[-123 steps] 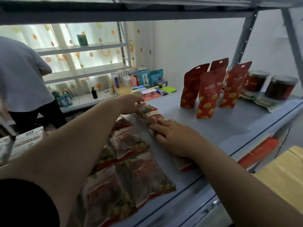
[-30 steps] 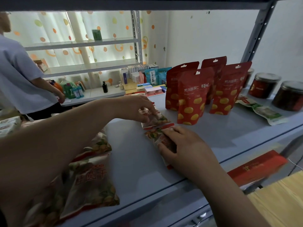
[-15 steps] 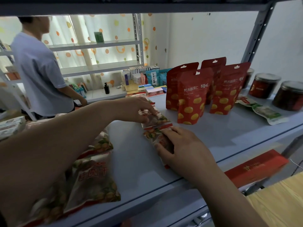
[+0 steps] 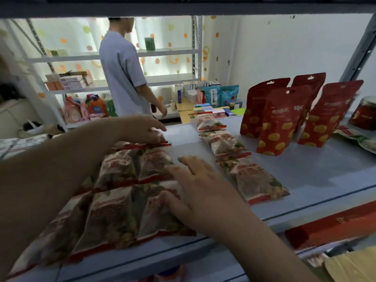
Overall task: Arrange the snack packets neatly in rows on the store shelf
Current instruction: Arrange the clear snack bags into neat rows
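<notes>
Several clear snack packets with red seams lie flat on the pale blue shelf [image 4: 305,169]. One row of three packets [image 4: 225,143] runs front to back at the middle. A looser group of packets [image 4: 120,192] lies at the left. My left hand [image 4: 142,129] rests on the far end of that group, fingers on the rear packet's top edge. My right hand [image 4: 195,186] lies flat with spread fingers on the group's right side, touching a front packet [image 4: 158,216].
Red stand-up pouches [image 4: 282,119] stand at the back right, with dark jars [image 4: 364,115] beyond them. A flat green packet [image 4: 358,139] lies by the jars. A red box [image 4: 333,224] sits below the shelf's front edge. A person [image 4: 124,74] stands at another rack behind.
Both hands have left the middle row and moved left onto the looser group of packets. The view has swung left, and the person behind has walked toward the middle.
</notes>
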Available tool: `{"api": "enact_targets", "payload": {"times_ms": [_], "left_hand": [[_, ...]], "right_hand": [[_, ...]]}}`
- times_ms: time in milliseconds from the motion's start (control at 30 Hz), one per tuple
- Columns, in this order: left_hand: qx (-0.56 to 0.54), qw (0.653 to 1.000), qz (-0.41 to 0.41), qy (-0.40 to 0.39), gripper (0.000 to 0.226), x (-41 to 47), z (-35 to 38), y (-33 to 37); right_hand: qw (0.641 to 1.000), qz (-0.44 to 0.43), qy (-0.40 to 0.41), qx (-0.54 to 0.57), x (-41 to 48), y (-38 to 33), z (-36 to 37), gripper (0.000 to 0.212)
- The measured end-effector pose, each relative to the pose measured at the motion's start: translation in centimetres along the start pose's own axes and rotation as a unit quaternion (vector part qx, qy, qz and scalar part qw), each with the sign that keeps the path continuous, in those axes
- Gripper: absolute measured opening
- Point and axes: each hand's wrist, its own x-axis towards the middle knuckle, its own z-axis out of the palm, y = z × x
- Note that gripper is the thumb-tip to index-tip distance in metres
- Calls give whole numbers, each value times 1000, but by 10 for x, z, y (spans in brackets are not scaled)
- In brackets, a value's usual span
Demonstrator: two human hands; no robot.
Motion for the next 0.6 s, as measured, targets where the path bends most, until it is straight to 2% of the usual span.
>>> {"api": "enact_targets", "payload": {"times_ms": [167,267,600], "left_hand": [[-44,999,-11,-24,48,-40,-17,24],[-15,1000,1,-26,37,-42,-21,30],[53,996,77,-3,49,-17,-15,59]], "right_hand": [[998,-7,-56,-12,18,-34,19,64],[996,12,-81,-30,30,-40,32,67],[993,38,-103,-48,40,-25,29,64]]}}
